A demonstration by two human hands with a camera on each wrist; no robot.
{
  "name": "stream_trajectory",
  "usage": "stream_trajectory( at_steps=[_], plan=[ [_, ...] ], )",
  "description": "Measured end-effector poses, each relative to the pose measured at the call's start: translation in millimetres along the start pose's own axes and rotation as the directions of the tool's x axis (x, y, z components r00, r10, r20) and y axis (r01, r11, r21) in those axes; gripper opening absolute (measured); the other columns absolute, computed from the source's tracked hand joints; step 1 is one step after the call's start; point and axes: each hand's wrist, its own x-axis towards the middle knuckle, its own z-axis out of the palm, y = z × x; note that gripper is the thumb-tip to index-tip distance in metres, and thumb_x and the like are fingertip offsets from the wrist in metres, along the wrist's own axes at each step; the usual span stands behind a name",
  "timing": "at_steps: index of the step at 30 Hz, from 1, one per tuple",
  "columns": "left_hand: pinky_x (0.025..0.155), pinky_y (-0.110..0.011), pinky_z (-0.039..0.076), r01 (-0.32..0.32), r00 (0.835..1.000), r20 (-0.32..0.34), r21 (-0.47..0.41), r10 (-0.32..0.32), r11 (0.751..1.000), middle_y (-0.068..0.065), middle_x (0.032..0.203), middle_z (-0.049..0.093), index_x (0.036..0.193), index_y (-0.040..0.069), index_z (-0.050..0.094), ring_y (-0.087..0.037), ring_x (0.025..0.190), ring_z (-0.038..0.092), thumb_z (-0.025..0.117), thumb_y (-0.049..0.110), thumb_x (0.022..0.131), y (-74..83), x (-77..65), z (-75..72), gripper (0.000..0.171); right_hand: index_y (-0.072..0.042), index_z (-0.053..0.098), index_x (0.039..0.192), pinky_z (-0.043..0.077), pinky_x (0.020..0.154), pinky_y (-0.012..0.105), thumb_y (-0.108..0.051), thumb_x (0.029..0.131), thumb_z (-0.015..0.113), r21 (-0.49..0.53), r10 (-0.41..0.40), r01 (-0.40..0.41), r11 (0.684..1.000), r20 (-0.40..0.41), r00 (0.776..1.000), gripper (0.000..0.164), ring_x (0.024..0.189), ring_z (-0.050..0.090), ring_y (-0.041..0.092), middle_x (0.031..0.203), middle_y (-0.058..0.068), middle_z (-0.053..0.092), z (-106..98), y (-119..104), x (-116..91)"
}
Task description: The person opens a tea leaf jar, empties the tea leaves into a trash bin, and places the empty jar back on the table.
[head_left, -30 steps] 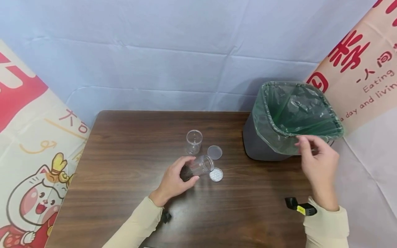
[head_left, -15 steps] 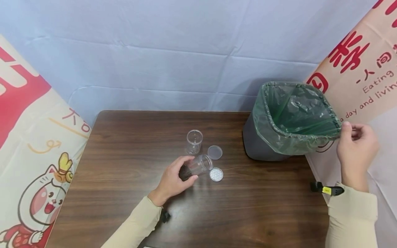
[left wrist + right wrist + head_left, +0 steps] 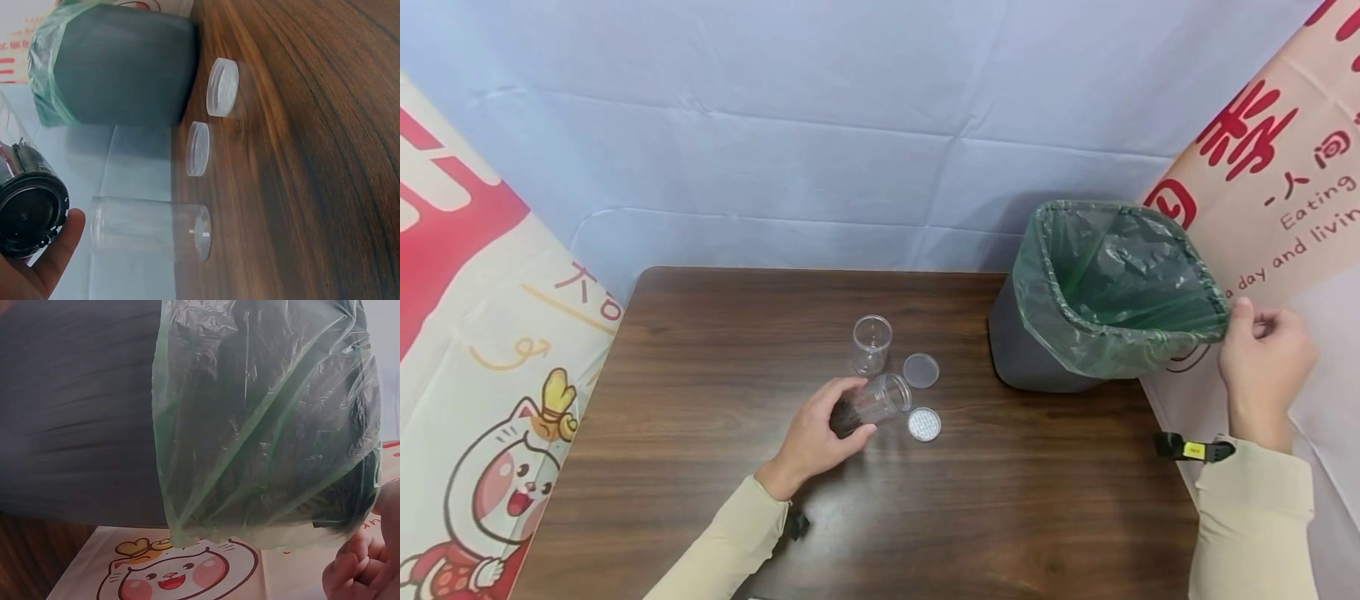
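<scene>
My left hand (image 3: 815,432) grips a clear plastic jar (image 3: 882,400) near its base, with thumb and fingers on either side. The jar is tilted, its uncovered mouth facing right, and dark stuff sits at its bottom end. In the left wrist view that dark base (image 3: 28,212) faces the camera. At the right, my right hand (image 3: 1266,367) pinches the rim of a green trash bag (image 3: 1093,354) at the near right corner of a grey trash bin (image 3: 1033,354). The right wrist view has the bag (image 3: 262,425) folded down over the bin's outside, fingers curled at its edge.
A second clear jar (image 3: 871,348) stands upright behind the held one. Beside it on the brown wooden table (image 3: 737,333) lie a clear round lid (image 3: 921,371) and a white-patterned lid (image 3: 924,424). The bin stands at the table's back right corner, near the printed cloth (image 3: 1300,208).
My right hand has moved right along the bag's rim, from the bin's front edge to its right corner, and now stays there. My left hand with the jar has barely shifted.
</scene>
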Motion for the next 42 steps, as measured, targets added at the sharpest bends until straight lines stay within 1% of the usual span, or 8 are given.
stream_trajectory(
  at_steps=[4,8,14,18,23,27,35,42],
  plan=[
    [0.088,-0.042,0.053,0.008,1.0,0.003,-0.005,-0.008,1.0,-0.006,0.116,0.068,0.131,0.01,0.061,-0.016,0.101,0.064,0.079,0.033,0.08,-0.6,-0.1,-1.2,0.059,-0.03,0.047,0.078,0.029,0.061,0.023,-0.043,0.101,0.049,-0.031,0.011,-0.01,0.999,0.025,1.0,0.026,0.064,0.034,0.0,0.068,-0.02,0.038,0.8,3.3,2.2],
    [0.089,-0.042,0.053,0.01,1.0,0.01,-0.007,-0.01,1.0,-0.007,0.116,0.068,0.131,0.008,0.061,-0.017,0.101,0.064,0.079,0.033,0.08,-1.1,0.3,-1.9,0.059,-0.023,0.052,0.077,0.03,0.061,0.024,-0.043,0.1,0.049,-0.03,0.016,-0.014,0.999,0.063,0.998,0.03,0.065,0.036,0.001,0.065,-0.021,0.039,0.0,6.8,3.8],
    [0.09,-0.043,0.053,0.011,1.0,0.014,-0.015,-0.011,1.0,-0.012,0.118,0.068,0.131,0.009,0.061,-0.018,0.103,0.064,0.078,0.033,0.081,-1.3,0.4,-3.0,0.058,-0.021,0.054,0.075,0.029,0.062,0.026,-0.044,0.099,0.049,-0.019,0.029,-0.027,0.999,0.099,0.995,0.034,0.066,0.036,0.003,0.06,-0.025,0.038,-2.0,9.5,3.8],
    [0.09,-0.043,0.053,0.003,1.0,0.011,-0.007,-0.003,1.0,-0.012,0.117,0.068,0.131,0.009,0.061,-0.018,0.103,0.064,0.078,0.033,0.081,-1.7,0.5,-3.1,0.058,-0.019,0.056,0.076,0.031,0.061,0.025,-0.044,0.099,0.048,-0.026,0.049,-0.046,0.999,0.127,0.991,0.035,0.066,0.038,0.003,0.058,-0.028,0.038,-3.8,9.2,3.6],
    [0.09,-0.043,0.053,0.007,1.0,0.01,-0.004,-0.007,1.0,-0.009,0.117,0.068,0.132,0.011,0.06,-0.017,0.102,0.064,0.077,0.034,0.082,-1.0,0.9,-3.8,0.058,-0.016,0.056,0.078,0.031,0.056,0.022,-0.042,0.098,0.048,-0.054,0.057,-0.051,0.997,0.114,0.992,0.033,0.061,0.038,0.003,0.055,-0.028,0.037,-5.2,6.5,1.9],
    [0.089,-0.043,0.053,0.004,1.0,0.009,-0.005,-0.004,1.0,-0.012,0.117,0.068,0.131,0.01,0.06,-0.018,0.102,0.064,0.078,0.033,0.082,-1.4,0.8,-3.8,0.058,-0.017,0.055,0.079,0.03,0.052,0.02,-0.042,0.097,0.049,-0.068,0.057,-0.051,0.996,0.094,0.994,0.031,0.057,0.038,0.002,0.054,-0.027,0.036,-5.3,5.1,0.4],
    [0.09,-0.043,0.053,0.009,1.0,0.008,0.018,-0.009,1.0,-0.008,0.116,0.068,0.131,0.008,0.062,-0.017,0.103,0.064,0.08,0.034,0.082,1.2,6.3,-4.2,0.059,-0.019,0.054,0.077,0.03,0.05,0.018,-0.042,0.096,0.05,-0.05,0.046,-0.042,0.998,0.079,0.996,0.03,0.055,0.038,0.001,0.054,-0.027,0.037,-2.7,6.3,2.2],
    [0.092,-0.041,0.053,0.012,1.0,0.028,0.046,-0.013,0.999,-0.003,0.119,0.067,0.133,0.015,0.06,-0.015,0.107,0.064,0.082,0.037,0.081,7.5,18.8,-5.7,0.061,-0.023,0.053,0.076,0.031,0.049,0.018,-0.043,0.094,0.051,-0.03,0.062,-0.059,0.998,0.092,0.994,0.027,0.055,0.039,0.001,0.054,-0.027,0.039,0.1,8.7,6.6]
  ],
)
